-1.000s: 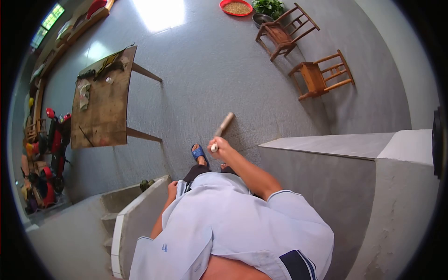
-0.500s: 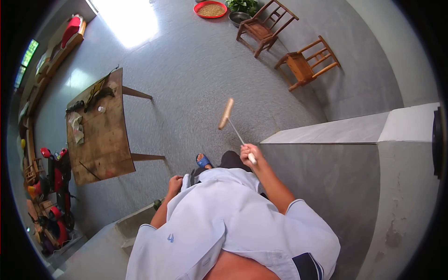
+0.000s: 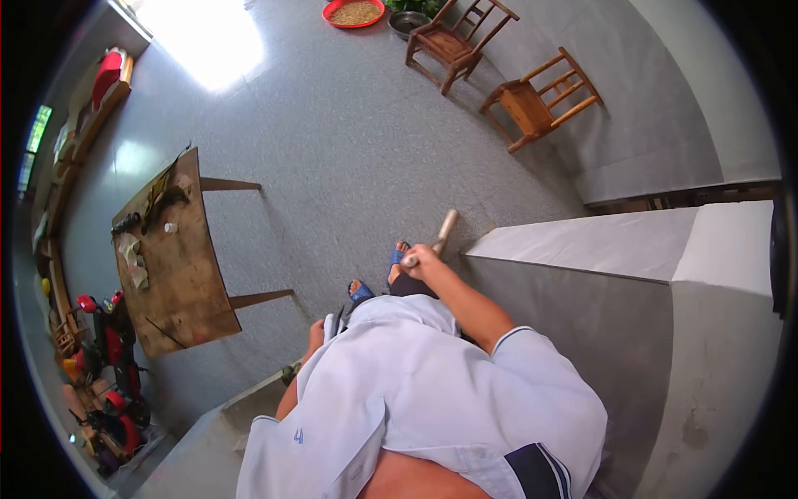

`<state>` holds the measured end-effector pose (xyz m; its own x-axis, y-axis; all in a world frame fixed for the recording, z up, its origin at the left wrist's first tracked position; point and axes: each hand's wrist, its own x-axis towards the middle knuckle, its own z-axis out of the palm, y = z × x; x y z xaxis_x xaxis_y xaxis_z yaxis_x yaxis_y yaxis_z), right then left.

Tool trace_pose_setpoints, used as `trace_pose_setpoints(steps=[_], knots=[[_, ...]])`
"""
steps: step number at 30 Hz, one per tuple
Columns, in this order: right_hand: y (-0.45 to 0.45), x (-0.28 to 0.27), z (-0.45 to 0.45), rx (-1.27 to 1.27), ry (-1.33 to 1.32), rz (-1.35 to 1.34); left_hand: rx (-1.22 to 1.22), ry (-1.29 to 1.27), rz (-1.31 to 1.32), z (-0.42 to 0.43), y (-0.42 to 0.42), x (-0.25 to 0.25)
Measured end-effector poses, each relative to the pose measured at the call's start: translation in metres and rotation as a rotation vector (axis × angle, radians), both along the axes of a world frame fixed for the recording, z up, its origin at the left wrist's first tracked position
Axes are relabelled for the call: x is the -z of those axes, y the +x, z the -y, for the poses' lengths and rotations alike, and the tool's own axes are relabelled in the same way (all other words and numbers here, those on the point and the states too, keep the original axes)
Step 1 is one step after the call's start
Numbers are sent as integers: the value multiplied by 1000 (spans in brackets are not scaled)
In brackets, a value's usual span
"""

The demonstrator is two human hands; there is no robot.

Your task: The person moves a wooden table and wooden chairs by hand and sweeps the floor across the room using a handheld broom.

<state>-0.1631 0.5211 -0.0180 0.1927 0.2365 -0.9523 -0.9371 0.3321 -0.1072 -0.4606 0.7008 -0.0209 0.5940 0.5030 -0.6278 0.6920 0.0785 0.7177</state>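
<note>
There are two wooden chairs (image 3: 526, 108), two blue sandals (image 3: 360, 293), two hands (image 3: 422, 259) and one paint roller (image 3: 449, 226). The view also holds one wooden tabletop (image 3: 184, 287), one small white container (image 3: 170, 227) on it, one red tray (image 3: 331, 20) of grain (image 3: 356, 12), one dark basin (image 3: 407, 22), one leafy plant (image 3: 416, 6) and one light shirt (image 3: 449, 366). Red vehicles (image 3: 112, 341) stand too crowded to count.

Table (image 3: 179, 279) at left; chairs (image 3: 529, 108) ahead at right, seemingly beside the wall (image 3: 657, 108).

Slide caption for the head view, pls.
Right hand gripping a roller over a grey floor, wooden table at left, two wooden chairs ahead.
</note>
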Motion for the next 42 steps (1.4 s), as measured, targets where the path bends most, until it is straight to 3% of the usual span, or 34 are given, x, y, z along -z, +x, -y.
trace_pose_setpoints(steps=[1, 3, 4, 6, 7, 8, 9, 10, 14, 16, 18, 20, 25, 27, 30, 32, 34, 37, 38, 39, 41, 42], knots=[[2, -7, -22, -62, -100, 13, 12, 2, -2, -1, 4, -6], [8, -25, -41, -56, 138, -33, 118, 102, -113, -6, 6, -8], [14, -25, -42, -28, 132, -34, -27, -50, -78, -11, -2, 16], [29, -19, -39, -98, 518, -12, -43, -88, -68, -17, -3, 43], [39, -18, -32, -80, 516, -8, -87, -120, -59, -20, -2, 52], [49, -17, -24, 4, 604, -111, -70, -119, -61, -22, 7, 48], [56, -19, -15, 87, 693, -212, 95, -8, -102, -24, 21, 36], [59, -21, -3, 89, 664, -165, 261, 103, -139, -24, 37, 26], [51, -34, 44, 130, 733, -136, 296, 44, -86, -21, 98, 0], [44, -47, 69, 163, 703, -107, 456, 171, 15, -24, 118, 1], [40, -69, 89, 191, 673, -84, 448, 158, 19, -23, 130, 13], [38, -90, 107, 252, 464, -65, 404, 94, -18, -19, 140, 16], [54, -75, 129, 315, 292, -61, 320, 96, -4, -14, 159, 13], [60, -58, 129, 293, 126, 79, 303, 89, -11, -14, 162, 14], [81, -44, 106, 339, 63, 62, 245, 63, 6, -14, 164, 5], [89, -49, 79, 347, 64, 67, 296, 187, 2, -15, 158, 1], [96, -67, 46, 181, 55, 14, 263, 178, -14, -18, 149, 9], [100, -29, 18, 64, 286, -38, 248, 207, -40, -20, 139, 13], [102, -39, 14, -77, 320, 59, 268, 243, -56, -19, 139, 7], [110, -33, 13, -79, 320, 57, 266, 243, -58, -16, 140, 1], [125, -25, 14, 143, 631, -177, 198, 168, -71, -11, 140, -9], [130, -25, 20, 160, 665, -182, 199, 166, -71, -12, 136, 0]])
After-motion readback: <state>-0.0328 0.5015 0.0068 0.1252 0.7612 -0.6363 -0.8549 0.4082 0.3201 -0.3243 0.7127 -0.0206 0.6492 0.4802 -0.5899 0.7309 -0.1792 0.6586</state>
